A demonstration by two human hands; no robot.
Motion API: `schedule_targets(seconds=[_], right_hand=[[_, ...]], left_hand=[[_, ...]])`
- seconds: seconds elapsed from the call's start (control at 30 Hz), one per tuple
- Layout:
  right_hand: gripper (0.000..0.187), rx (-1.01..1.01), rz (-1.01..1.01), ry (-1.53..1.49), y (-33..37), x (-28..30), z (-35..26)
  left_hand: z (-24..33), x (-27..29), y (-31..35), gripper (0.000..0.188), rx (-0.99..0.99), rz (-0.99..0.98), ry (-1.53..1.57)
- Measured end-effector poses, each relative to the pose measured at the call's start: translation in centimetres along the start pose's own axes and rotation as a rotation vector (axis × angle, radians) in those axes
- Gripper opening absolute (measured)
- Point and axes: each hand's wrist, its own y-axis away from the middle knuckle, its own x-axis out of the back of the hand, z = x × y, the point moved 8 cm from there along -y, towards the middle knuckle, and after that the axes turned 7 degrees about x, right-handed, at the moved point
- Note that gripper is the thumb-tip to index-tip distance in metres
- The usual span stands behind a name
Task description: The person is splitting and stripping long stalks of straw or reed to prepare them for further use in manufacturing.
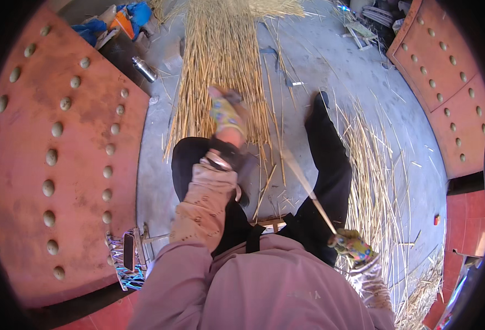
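My left hand (228, 113), in a patterned glove, is stretched forward over the near end of a broad layer of straw-coloured reed stalks (220, 49). Motion smears its fingers, so their grip cannot be made out. Low on the right, my right hand (355, 247), gloved in a similar pattern, is closed around the lower end of a pale stalk (314, 195). That stalk slants up and left between my legs, its far end blurred. Beside my right hand lies a looser spread of thin, paler stalks (371, 181).
Large reddish studded panels stand at left (83, 159) and right (445, 82). A metal bottle (144, 69) lies by the left one, below blue and orange items (124, 22). A small stand (129, 258) is beside my left arm. Stray stalks litter the grey floor (303, 49).
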Motion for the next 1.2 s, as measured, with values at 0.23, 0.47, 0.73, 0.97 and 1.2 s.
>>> schedule_targets(seconds=[0.23, 0.47, 0.73, 0.97, 1.2], right_hand=[[0.029, -0.513, 0.817, 0.541, 10.6, 16.8, 9.7], [0.035, 0.396, 0.610, 0.110, -16.0, 13.3, -7.1], [0.027, 0.358, 0.299, 0.550, -39.4, 5.6, 10.7], [0.036, -0.515, 0.282, -0.227, -38.0, -1.0, 18.1], [0.033, 0.073, 0.106, -0.522, -37.1, 1.2, 2.1]], left_hand=[[4.8, 0.5, 0.5, 0.030, -0.056, 0.084, -0.049], [2.8, 0.1, 1.1, 0.039, 0.081, -0.001, -0.062], [5.8, 1.4, 4.2, 0.030, -0.260, -0.233, -0.942], [6.5, 2.2, 4.7, 0.029, -0.301, -0.262, -1.014], [6.7, 1.7, 5.0, 0.038, -0.205, 0.007, -0.798]])
